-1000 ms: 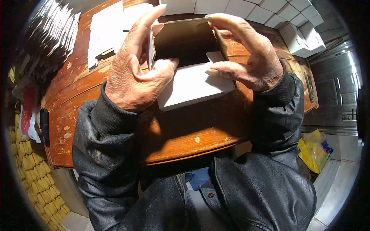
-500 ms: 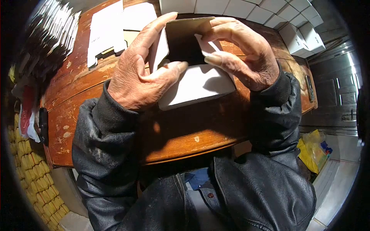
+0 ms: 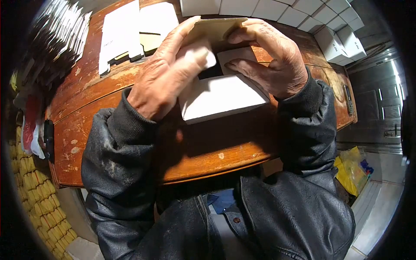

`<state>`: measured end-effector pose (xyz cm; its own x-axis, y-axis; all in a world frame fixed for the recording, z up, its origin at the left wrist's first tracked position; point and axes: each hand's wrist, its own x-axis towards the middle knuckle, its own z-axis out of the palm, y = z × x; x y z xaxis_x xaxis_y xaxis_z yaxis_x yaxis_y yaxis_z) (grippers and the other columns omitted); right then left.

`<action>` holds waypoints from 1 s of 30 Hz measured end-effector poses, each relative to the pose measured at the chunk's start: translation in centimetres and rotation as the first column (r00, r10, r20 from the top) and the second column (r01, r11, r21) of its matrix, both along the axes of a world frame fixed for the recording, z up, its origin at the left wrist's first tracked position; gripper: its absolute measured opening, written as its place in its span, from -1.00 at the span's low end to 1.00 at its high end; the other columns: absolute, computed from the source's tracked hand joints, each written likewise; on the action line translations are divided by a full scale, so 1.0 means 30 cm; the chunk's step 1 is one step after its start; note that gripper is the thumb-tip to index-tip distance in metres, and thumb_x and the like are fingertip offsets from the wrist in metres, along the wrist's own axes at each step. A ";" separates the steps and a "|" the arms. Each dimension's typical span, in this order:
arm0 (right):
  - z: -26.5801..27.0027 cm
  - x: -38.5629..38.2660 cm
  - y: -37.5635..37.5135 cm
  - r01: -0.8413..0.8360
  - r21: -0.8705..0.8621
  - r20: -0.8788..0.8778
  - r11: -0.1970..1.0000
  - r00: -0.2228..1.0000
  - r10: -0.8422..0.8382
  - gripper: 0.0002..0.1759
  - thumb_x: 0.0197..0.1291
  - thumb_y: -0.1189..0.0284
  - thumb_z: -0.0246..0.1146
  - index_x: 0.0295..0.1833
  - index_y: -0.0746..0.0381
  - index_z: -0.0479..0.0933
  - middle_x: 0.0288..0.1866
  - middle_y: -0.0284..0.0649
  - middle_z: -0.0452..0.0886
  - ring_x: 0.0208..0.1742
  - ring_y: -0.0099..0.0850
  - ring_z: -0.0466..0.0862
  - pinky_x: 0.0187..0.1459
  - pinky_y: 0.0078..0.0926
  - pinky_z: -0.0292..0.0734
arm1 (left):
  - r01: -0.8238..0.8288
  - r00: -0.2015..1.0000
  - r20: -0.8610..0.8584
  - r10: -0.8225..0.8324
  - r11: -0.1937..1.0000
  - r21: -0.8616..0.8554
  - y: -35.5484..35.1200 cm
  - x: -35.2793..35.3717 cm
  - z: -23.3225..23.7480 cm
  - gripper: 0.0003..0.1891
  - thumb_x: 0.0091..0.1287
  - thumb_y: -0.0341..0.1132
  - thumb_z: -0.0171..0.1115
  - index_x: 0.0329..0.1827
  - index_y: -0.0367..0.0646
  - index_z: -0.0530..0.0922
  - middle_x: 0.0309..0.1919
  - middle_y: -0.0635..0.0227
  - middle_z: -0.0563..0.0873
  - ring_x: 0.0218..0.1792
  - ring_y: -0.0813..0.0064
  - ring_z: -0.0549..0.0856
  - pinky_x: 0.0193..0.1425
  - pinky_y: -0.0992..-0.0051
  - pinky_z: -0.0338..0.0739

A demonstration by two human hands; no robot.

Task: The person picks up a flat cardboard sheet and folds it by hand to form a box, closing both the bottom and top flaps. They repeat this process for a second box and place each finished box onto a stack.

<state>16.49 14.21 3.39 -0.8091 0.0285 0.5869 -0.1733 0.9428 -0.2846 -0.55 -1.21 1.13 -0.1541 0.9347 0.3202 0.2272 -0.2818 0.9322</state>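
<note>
A white cardboard box (image 3: pixel 223 97) lies on the wooden table in front of me, its far end partly open. My left hand (image 3: pixel 167 73) is at the box's left side, with its fingers behind the raised end flap (image 3: pixel 216 29) and its thumb, blurred, on the left side flap. On the right, my right hand (image 3: pixel 275 58) grips the raised flap's right edge with its fingers, while its thumb presses on the right side flap (image 3: pixel 237 55). Only a narrow dark gap into the box shows between the flaps.
Flat white cardboard pieces (image 3: pixel 121 32) lie at the table's back left, beside a tall stack of folded cardboard (image 3: pixel 65 32). Closed white boxes (image 3: pixel 268 12) line the back edge, with two more (image 3: pixel 336 45) at the right. A dark object (image 3: pixel 348 99) lies near the right edge.
Both side flaps have folded inward over the opening, and the raised end flap has tilted toward me. My left thumb has moved up onto the left flap.
</note>
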 end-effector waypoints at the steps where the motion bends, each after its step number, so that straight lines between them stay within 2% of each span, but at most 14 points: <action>1: -0.001 -0.001 -0.001 -0.010 0.003 -0.024 1.000 1.000 0.010 -0.56 -0.04 0.61 0.42 0.01 0.30 0.47 0.00 -0.15 0.57 0.06 -0.30 0.61 0.10 -0.44 0.54 | -0.027 0.991 -0.131 0.018 0.997 -0.072 -0.007 -0.003 0.010 -0.30 0.39 -0.03 -0.01 0.45 -0.30 0.06 0.33 -0.11 0.26 0.34 0.12 0.30 0.42 0.29 0.23; 2: -0.001 -0.001 -0.003 -0.012 -0.010 -0.038 1.000 0.999 0.012 -0.53 -0.03 0.61 0.42 0.04 0.31 0.45 0.02 -0.15 0.56 0.08 -0.31 0.60 0.12 -0.43 0.53 | -0.047 0.979 -0.195 0.055 0.998 0.047 0.005 -0.012 -0.013 -0.37 0.39 -0.17 0.05 0.43 -0.30 0.12 0.25 -0.07 0.34 0.22 0.23 0.43 0.31 0.33 0.37; 5: -0.001 0.002 -0.011 -0.020 -0.092 -0.078 0.996 0.997 0.013 -0.45 -0.02 0.62 0.42 0.12 0.31 0.38 0.06 -0.13 0.54 0.13 -0.34 0.57 0.19 -0.41 0.51 | -0.059 0.996 -0.070 0.059 0.998 0.009 0.019 -0.010 -0.042 -0.48 0.39 -0.22 0.05 0.36 -0.27 0.25 0.10 0.05 0.50 0.13 0.32 0.52 0.23 0.41 0.42; 7: -0.004 0.008 -0.013 -0.027 -0.203 -0.104 0.979 0.995 0.006 -0.40 -0.01 0.62 0.42 0.16 0.31 0.34 0.07 -0.11 0.53 0.16 -0.33 0.56 0.23 -0.37 0.48 | -0.002 0.998 -0.067 0.000 1.000 -0.026 0.019 -0.028 -0.043 -0.46 0.40 -0.22 0.01 0.38 -0.28 0.21 0.13 0.04 0.47 0.18 0.30 0.46 0.29 0.37 0.37; 8: -0.007 0.005 -0.032 -0.084 -0.390 -0.155 0.917 0.988 0.025 -0.31 -0.01 0.63 0.41 0.25 0.30 0.28 0.09 -0.07 0.53 0.17 -0.31 0.56 0.25 -0.31 0.47 | 0.027 0.997 -0.065 -0.029 0.999 -0.044 0.018 -0.034 -0.043 -0.45 0.40 -0.22 -0.02 0.40 -0.29 0.19 0.15 0.03 0.45 0.21 0.29 0.44 0.32 0.35 0.35; 11: 0.005 -0.005 -0.047 -0.197 -0.566 -0.204 0.801 0.974 0.095 -0.26 0.00 0.65 0.39 0.31 0.29 0.22 0.09 -0.06 0.54 0.18 -0.29 0.55 0.26 -0.27 0.47 | -0.015 0.997 -0.079 0.004 0.991 -0.134 0.009 -0.030 -0.027 -0.47 0.38 -0.26 -0.05 0.39 -0.29 0.21 0.12 0.06 0.48 0.19 0.32 0.45 0.33 0.37 0.33; 12: -0.008 -0.011 -0.034 -0.209 -0.511 -0.229 0.834 0.968 0.102 -0.31 0.01 0.66 0.38 0.29 0.29 0.28 0.08 -0.07 0.54 0.14 -0.30 0.57 0.21 -0.31 0.49 | -0.006 0.999 -0.039 0.001 0.990 -0.138 0.009 -0.028 -0.027 -0.47 0.37 -0.27 -0.08 0.38 -0.29 0.22 0.14 0.05 0.47 0.19 0.31 0.45 0.33 0.37 0.33; 15: 0.009 -0.011 -0.001 -0.259 -0.229 -0.078 0.938 0.966 0.247 -0.41 0.01 0.66 0.37 0.21 0.28 0.39 0.05 -0.08 0.56 0.09 -0.30 0.59 0.13 -0.36 0.52 | 0.028 0.999 0.049 -0.021 0.988 -0.151 0.014 -0.025 -0.028 -0.48 0.33 -0.32 -0.16 0.37 -0.30 0.24 0.17 0.02 0.46 0.18 0.30 0.46 0.33 0.36 0.33; 16: 0.013 -0.015 -0.003 -0.251 -0.159 -0.087 0.955 0.967 0.239 -0.54 0.02 0.66 0.36 0.10 0.30 0.49 0.03 -0.09 0.57 0.05 -0.30 0.60 0.09 -0.37 0.52 | 0.042 0.998 0.054 -0.034 0.987 -0.156 0.016 -0.030 -0.029 -0.48 0.32 -0.33 -0.19 0.36 -0.29 0.25 0.18 0.01 0.46 0.18 0.29 0.46 0.33 0.36 0.32; 19: 0.021 -0.003 0.016 -0.320 -0.176 0.011 0.931 0.945 0.327 -0.60 0.03 0.61 0.35 0.05 0.32 0.54 0.07 -0.06 0.56 0.11 -0.25 0.57 0.18 -0.33 0.46 | 0.041 0.997 -0.057 -0.050 0.990 -0.137 0.016 -0.037 -0.019 -0.44 0.21 -0.41 -0.28 0.32 -0.33 0.30 0.20 0.00 0.46 0.20 0.28 0.45 0.35 0.38 0.30; 22: 0.035 0.015 -0.011 -0.262 -0.431 0.095 0.863 0.938 0.332 -0.54 0.10 0.41 0.25 0.12 0.38 0.50 0.19 0.03 0.47 0.30 -0.19 0.42 0.32 -0.21 0.31 | 0.077 0.996 -0.029 -0.081 0.991 -0.107 0.022 -0.050 -0.025 -0.43 0.18 -0.41 -0.27 0.30 -0.36 0.32 0.19 0.01 0.48 0.22 0.29 0.45 0.34 0.39 0.31; 24: 0.044 0.018 -0.018 -0.213 -0.469 0.122 0.857 0.946 0.301 -0.55 0.12 0.40 0.23 0.13 0.38 0.49 0.19 0.03 0.47 0.30 -0.18 0.42 0.33 -0.21 0.29 | 0.086 0.995 0.056 -0.079 0.988 -0.127 0.019 -0.040 -0.022 -0.44 0.18 -0.41 -0.26 0.28 -0.39 0.33 0.18 0.00 0.48 0.23 0.31 0.45 0.34 0.38 0.32; 26: 0.040 0.015 -0.041 -0.104 -0.459 0.174 0.883 0.963 0.204 -0.53 0.15 0.35 0.19 0.15 0.38 0.48 0.20 0.04 0.46 0.29 -0.16 0.44 0.33 -0.22 0.30 | 0.065 0.997 -0.027 -0.068 0.994 -0.092 0.024 -0.047 -0.032 -0.44 0.19 -0.41 -0.28 0.28 -0.39 0.33 0.18 0.00 0.49 0.21 0.29 0.46 0.33 0.37 0.33; 30: 0.014 0.013 -0.027 -0.228 -0.491 0.079 0.841 0.950 0.303 -0.62 0.24 0.30 0.24 0.11 0.24 0.52 0.08 -0.08 0.56 0.18 -0.23 0.52 0.21 -0.27 0.42 | 0.075 0.995 -0.061 -0.078 0.996 -0.057 0.021 -0.052 -0.040 -0.46 0.22 -0.41 -0.30 0.28 -0.37 0.34 0.16 -0.01 0.49 0.19 0.25 0.48 0.33 0.37 0.34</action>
